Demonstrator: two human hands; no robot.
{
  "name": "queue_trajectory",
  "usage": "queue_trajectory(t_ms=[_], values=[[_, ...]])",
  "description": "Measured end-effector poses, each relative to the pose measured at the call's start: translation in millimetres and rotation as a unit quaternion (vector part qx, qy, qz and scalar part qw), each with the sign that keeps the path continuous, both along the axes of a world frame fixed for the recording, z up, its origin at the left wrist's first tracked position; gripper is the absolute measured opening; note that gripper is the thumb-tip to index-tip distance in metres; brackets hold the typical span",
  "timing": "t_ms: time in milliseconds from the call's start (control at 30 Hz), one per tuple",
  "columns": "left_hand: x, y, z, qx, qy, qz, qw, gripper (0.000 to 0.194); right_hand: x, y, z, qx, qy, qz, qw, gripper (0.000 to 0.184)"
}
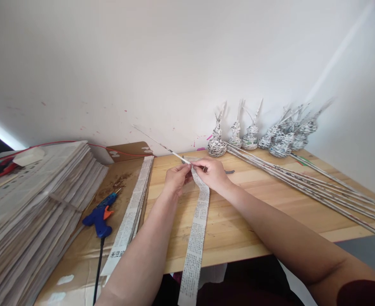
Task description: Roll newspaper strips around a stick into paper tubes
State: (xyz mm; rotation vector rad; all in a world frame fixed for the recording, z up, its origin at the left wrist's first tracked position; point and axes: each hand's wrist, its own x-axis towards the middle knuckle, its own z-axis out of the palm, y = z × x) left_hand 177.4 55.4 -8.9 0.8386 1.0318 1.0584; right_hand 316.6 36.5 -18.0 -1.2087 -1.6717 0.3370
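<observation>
A long newspaper strip (195, 238) hangs from my fingers toward the front of the table and over its edge. Its upper end is rolled into a thin paper tube (158, 144) that slants up and to the left. My left hand (176, 176) pinches the rolled part between thumb and fingers. Just to the right, my right hand (214, 172) is closed on the same strip where flat paper meets the roll. The fingertips of both hands nearly touch, and they partly hide the paper between them.
Left of my arms lie a pile of cut newspaper strips (132, 212), a blue glue gun (101, 216) on cardboard (75, 259), and a tall newspaper stack (53, 199). Finished paper tubes (286, 176) lie to the right. Several woven paper figures (217, 142) stand along the wall.
</observation>
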Motion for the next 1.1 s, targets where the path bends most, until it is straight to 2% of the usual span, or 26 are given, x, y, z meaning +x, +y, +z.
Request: queue_trajectory(t_ms=[233,633,800,900,1000,1100], values=[[-0.3,0.8,-2.2,-0.002,0.000,0.000,1.000,0.010,0.3,-1.2,1.0,0.025,-0.024,0.003,0.999,0.025],[-2.1,5.3,-4.5,-0.032,0.017,0.030,0.999,0.016,-0.9,-7.1,4.7,0.062,-0.205,0.022,0.977,0.035],[-2.6,6.1,-1.8,-0.045,0.024,0.046,0.998,0.011,-0.7,-6.5,4.8,0.053,-0.252,0.034,0.966,0.036],[-3.0,4.6,1.1,-0.051,0.025,0.044,0.997,0.015,-0.7,-5.7,4.8,0.043,-0.278,0.033,0.959,0.034],[-4.0,4.2,1.0,-0.039,0.003,0.031,0.999,0.026,-1.0,-5.9,5.4,0.051,-0.274,0.038,0.960,0.030],[-5.1,6.1,-1.6,-0.039,-0.028,0.039,0.998,0.031,-1.7,-6.4,5.3,0.073,-0.217,0.052,0.972,0.030]])
